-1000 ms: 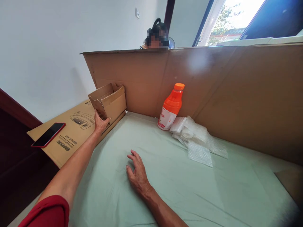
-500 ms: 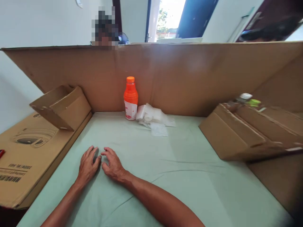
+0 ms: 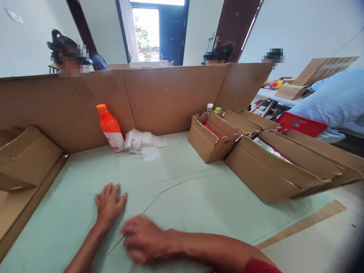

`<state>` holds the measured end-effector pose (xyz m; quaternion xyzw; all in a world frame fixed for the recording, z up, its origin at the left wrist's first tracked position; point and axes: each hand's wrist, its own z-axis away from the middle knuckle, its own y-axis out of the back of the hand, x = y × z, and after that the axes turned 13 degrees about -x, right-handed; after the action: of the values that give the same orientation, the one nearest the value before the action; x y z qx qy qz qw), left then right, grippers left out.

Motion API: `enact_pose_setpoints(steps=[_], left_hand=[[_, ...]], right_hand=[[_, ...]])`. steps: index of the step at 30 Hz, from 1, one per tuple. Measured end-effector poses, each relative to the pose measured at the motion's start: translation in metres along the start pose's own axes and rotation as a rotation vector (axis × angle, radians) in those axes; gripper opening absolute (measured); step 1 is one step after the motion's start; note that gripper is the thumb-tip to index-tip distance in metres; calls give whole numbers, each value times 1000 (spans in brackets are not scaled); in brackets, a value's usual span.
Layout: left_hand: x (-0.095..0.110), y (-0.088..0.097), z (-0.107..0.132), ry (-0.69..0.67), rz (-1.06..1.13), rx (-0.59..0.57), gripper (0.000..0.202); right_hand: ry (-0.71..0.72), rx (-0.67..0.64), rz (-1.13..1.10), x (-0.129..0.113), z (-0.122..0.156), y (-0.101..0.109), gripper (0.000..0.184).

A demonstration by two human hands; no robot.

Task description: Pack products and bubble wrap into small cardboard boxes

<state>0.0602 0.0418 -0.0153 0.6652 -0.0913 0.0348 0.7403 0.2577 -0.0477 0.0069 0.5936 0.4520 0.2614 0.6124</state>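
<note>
My left hand (image 3: 108, 203) lies flat on the pale green cloth (image 3: 184, 182), fingers stretched out, holding nothing. Just right of it and nearer me, my right hand (image 3: 142, 237) rests on the cloth, blurred by motion, with its fingers curled under. An orange bottle (image 3: 110, 127) stands at the back against the cardboard wall (image 3: 159, 96). Beside it lies a heap of bubble wrap (image 3: 143, 143). Two open cardboard boxes (image 3: 212, 138) (image 3: 281, 167) sit at the right, the nearer one larger.
A folded cardboard box (image 3: 25, 159) lies on flat cardboard at the left edge. Behind the wall sit several other people. A person in a light blue sleeve (image 3: 334, 100) is at the far right with a red item (image 3: 301, 124).
The view has swung right, bringing the boxes on the right into sight. My left hand let go of the left box and came down on the cloth. My right hand drew back toward me.
</note>
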Motion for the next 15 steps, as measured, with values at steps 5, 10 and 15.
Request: enact_pose_setpoints(steps=[5, 10, 15], left_hand=[[108, -13, 61, -570, 44, -202, 62], [156, -51, 130, -1027, 176, -258, 65], [150, -96, 146, -1133, 329, -312, 31]], right_hand=[[-564, 419, 183, 99, 90, 111, 28], [-1161, 356, 476, 169, 144, 216, 49], [-1429, 3, 382, 187, 153, 238, 30]])
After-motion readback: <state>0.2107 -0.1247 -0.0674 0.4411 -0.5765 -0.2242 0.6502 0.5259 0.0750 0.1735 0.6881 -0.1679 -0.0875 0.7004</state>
